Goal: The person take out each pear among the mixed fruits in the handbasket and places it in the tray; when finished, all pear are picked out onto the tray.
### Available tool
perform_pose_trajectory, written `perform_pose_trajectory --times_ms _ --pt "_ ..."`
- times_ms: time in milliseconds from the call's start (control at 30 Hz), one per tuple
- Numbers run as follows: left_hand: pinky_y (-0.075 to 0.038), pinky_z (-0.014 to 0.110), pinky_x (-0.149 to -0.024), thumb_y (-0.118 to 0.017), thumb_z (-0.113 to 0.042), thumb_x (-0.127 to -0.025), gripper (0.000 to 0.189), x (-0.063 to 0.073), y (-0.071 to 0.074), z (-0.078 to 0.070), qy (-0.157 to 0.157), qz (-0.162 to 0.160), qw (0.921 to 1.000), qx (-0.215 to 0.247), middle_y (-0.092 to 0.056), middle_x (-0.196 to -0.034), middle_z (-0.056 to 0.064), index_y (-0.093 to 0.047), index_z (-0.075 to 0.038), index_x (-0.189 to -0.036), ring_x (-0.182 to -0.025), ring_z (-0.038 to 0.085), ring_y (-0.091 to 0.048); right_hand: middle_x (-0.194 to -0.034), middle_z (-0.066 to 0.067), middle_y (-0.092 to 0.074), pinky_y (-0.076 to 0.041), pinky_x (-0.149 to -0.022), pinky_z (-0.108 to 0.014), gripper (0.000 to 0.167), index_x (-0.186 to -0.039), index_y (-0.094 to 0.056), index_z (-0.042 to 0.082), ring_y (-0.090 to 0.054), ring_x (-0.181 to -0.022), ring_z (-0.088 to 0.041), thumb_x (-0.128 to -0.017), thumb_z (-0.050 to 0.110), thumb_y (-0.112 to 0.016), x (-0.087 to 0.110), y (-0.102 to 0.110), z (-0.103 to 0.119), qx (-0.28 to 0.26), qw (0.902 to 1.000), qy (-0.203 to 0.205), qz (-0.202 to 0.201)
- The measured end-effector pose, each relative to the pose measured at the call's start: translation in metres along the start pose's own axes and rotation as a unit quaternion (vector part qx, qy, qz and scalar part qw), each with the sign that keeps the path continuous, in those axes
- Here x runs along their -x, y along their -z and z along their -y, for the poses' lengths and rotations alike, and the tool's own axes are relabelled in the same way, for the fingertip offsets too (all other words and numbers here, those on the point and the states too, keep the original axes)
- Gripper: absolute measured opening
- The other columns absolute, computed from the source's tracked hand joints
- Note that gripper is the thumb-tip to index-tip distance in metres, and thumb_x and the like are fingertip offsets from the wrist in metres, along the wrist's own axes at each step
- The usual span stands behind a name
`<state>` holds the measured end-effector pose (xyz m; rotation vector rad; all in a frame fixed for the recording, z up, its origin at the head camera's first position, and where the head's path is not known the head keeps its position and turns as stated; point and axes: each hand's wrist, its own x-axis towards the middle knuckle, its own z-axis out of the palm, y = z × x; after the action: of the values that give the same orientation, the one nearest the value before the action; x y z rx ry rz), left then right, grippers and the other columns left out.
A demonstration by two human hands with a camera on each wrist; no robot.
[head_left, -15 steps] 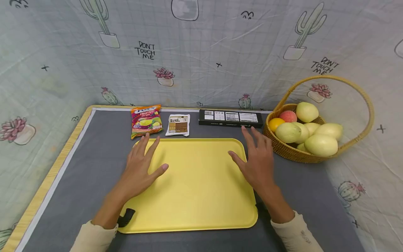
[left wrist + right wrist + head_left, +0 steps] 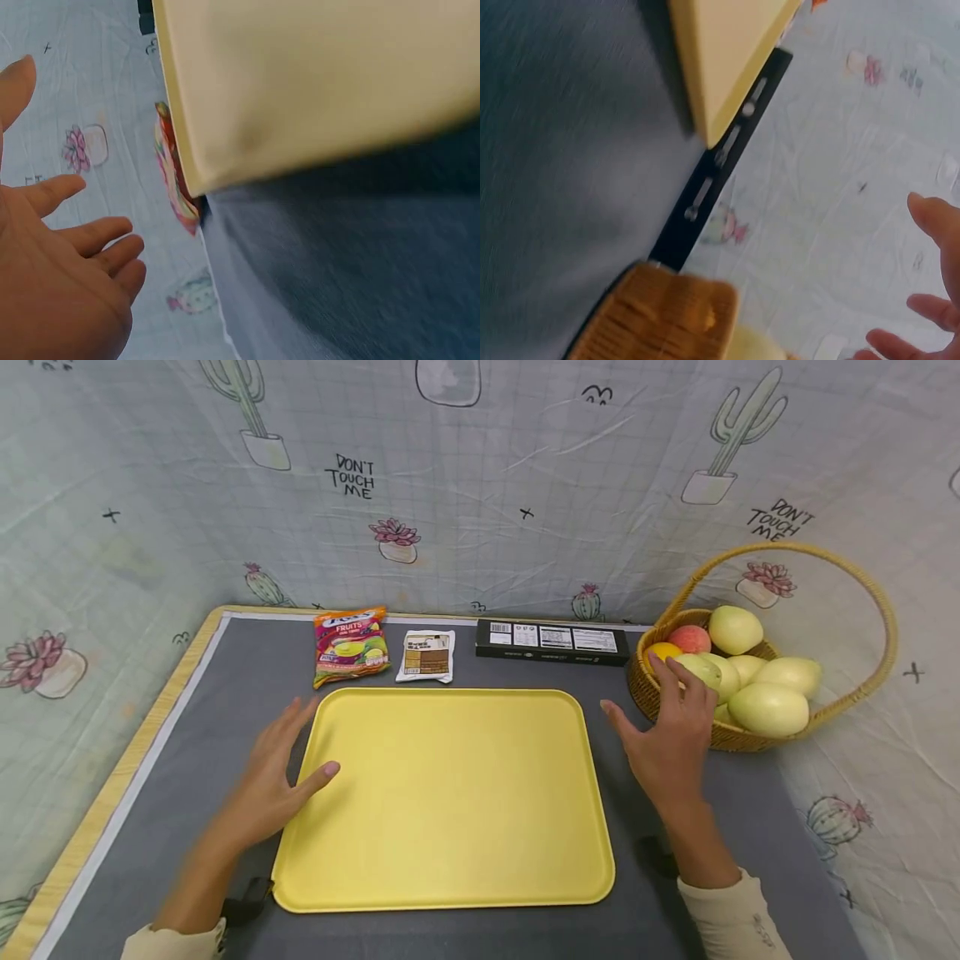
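One yellow tray (image 2: 450, 802), lying flat on the grey counter (image 2: 450, 935) between both hands, long axis running left to right, with one black box (image 2: 552, 653) laid nearly parallel beyond the far edge. Left hand (image 2: 273, 777) at the tray's left side, right hand (image 2: 671, 731) near the fruit basket (image 2: 742, 742); fingers of both loosely spread, thumbs well apart from them, holding nothing.

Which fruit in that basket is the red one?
The reddish fruit at the back left of the basket, between the orange one and a pale one. The other visible fruits are pale yellow-green.
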<state>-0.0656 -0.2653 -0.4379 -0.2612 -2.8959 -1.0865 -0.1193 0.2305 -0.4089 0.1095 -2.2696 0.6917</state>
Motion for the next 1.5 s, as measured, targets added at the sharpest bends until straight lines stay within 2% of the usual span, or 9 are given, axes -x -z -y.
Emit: perform_pose_trajectory --times_ms 167,367,567,800,1100,1367,1500 --pt "-0.016 0.09 -0.11 -0.082 -0.035 -0.095 0.102 0.011 0.007 0.012 0.012 0.028 0.9995 0.005 -0.01 -0.178 0.025 -0.017 -0.023 -0.173 -0.158 0.062 -0.013 -0.141 -0.031 -0.055 -0.037 -0.103 -0.066 0.086 -0.149 -0.061 0.008 -0.046 -0.123 -0.055 -0.075 0.03 -0.099 -0.005 0.012 -0.017 0.01 0.9984 -0.044 -0.034" --pt "-0.018 0.089 -0.11 -0.083 -0.033 -0.094 0.102 0.022 0.014 0.022 0.024 0.068 0.9972 0.02 -0.011 -0.178 0.026 -0.018 -0.024 -0.173 -0.158 0.063 -0.013 -0.14 -0.03 -0.051 -0.034 -0.105 -0.061 0.084 -0.153 -0.057 0.013 -0.041 -0.126 -0.053 -0.08 0.029 -0.096 -0.011 0.022 -0.035 0.012 0.9945 -0.098 -0.035" --pt "-0.024 0.087 -0.108 -0.084 -0.036 -0.092 0.104 0.028 0.014 0.031 0.023 0.101 0.9945 0.016 -0.012 -0.178 0.025 -0.019 -0.025 -0.173 -0.156 0.063 -0.019 -0.142 -0.03 -0.052 -0.031 -0.106 -0.06 0.086 -0.155 -0.054 0.01 -0.041 -0.128 -0.05 -0.082 0.027 -0.095 -0.016 0.027 -0.045 0.003 0.9905 -0.137 -0.013" --pt "-0.026 0.083 -0.111 -0.088 -0.032 -0.089 0.106 0.034 0.014 0.038 0.021 0.114 0.9927 0.033 -0.019 -0.176 0.026 -0.022 -0.024 -0.172 -0.157 0.061 -0.021 -0.149 -0.029 -0.048 -0.035 -0.117 -0.064 0.087 -0.159 -0.049 0.014 -0.043 -0.14 -0.046 -0.085 0.028 -0.092 -0.02 0.027 -0.049 0.004 0.9813 -0.19 0.031" --pt "-0.027 0.083 -0.11 -0.088 -0.03 -0.088 0.105 0.036 0.016 0.04 0.033 0.13 0.9902 0.038 -0.02 -0.176 0.024 -0.024 -0.025 -0.171 -0.157 0.06 -0.021 -0.149 -0.029 -0.046 -0.037 -0.114 -0.065 0.083 -0.161 -0.045 0.012 -0.043 -0.139 -0.047 -0.091 0.029 -0.087 -0.024 0.023 -0.052 0.02 0.9732 -0.216 0.077" --pt "-0.029 0.083 -0.107 -0.086 -0.029 -0.09 0.098 0.037 0.016 0.04 0.024 0.13 0.99 0.048 -0.023 -0.175 0.027 -0.03 -0.024 -0.17 -0.157 0.061 -0.021 -0.148 -0.031 -0.045 -0.036 -0.114 -0.064 0.081 -0.16 -0.045 0.009 -0.042 -0.137 -0.048 -0.093 0.03 -0.085 -0.026 0.021 -0.059 0.03 0.9703 -0.222 0.093" --pt "-0.03 0.081 -0.108 -0.085 -0.029 -0.09 0.098 0.038 0.016 0.04 0.023 0.133 0.9894 0.055 -0.021 -0.176 0.025 -0.029 -0.024 -0.17 -0.158 0.058 -0.019 -0.148 -0.032 -0.046 -0.037 -0.111 -0.065 0.081 -0.161 -0.044 0.009 -0.044 -0.135 -0.049 -0.093 0.03 -0.085 -0.027 0.02 -0.064 0.033 0.9701 -0.218 0.101"
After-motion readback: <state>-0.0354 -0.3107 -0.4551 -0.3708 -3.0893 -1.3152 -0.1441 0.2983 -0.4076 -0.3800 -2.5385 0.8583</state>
